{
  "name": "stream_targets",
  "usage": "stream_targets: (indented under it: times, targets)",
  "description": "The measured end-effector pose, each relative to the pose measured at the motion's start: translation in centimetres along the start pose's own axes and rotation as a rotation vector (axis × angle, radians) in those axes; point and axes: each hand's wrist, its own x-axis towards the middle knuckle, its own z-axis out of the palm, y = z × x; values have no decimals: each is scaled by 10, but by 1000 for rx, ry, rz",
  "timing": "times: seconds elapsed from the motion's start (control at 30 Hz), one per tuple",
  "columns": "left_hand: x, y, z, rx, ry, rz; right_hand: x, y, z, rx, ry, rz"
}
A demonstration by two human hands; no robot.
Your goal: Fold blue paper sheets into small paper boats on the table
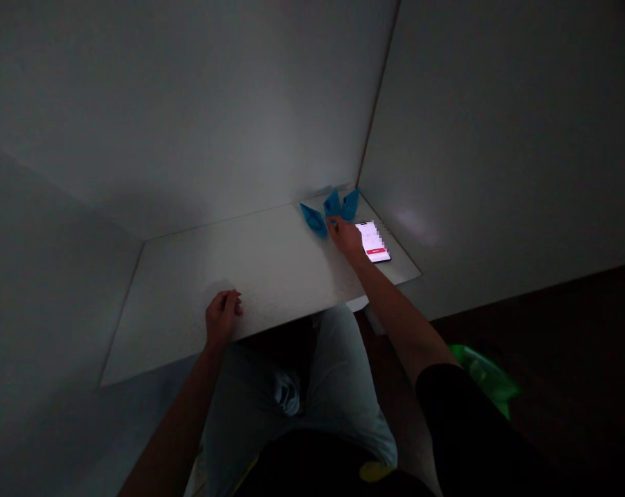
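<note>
The scene is dim. My right hand [345, 237] reaches to the far right corner of a white table [230, 276] and touches the nearest of three blue folded paper boats [314, 219], [332, 203], [350, 203]; its fingers look closed on a boat's edge. A lit phone [374, 241] lies flat just right of that hand. My left hand [222, 319] rests at the table's near edge with fingers curled, and nothing shows in it.
White walls enclose the table at the left, back and right. My legs in light trousers sit under the near edge. A green object [485, 376] lies on the dark floor to the right.
</note>
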Motion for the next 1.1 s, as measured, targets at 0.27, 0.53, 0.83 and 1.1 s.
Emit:
stream_targets:
  times: [0.27,0.53,0.83,1.1]
  targets:
    - [-2,2,3,-45,-6,-27,46,32,-21,-289,76,92]
    - [-3,0,6,-106,-37,-3,52,24,-36,-334,50,110]
    - [-1,-5,10,-233,-36,14,-6,-65,-41,2,83,-413]
    - [2,-11,19,-344,-56,8,-139,-117,53,191,-152,-753]
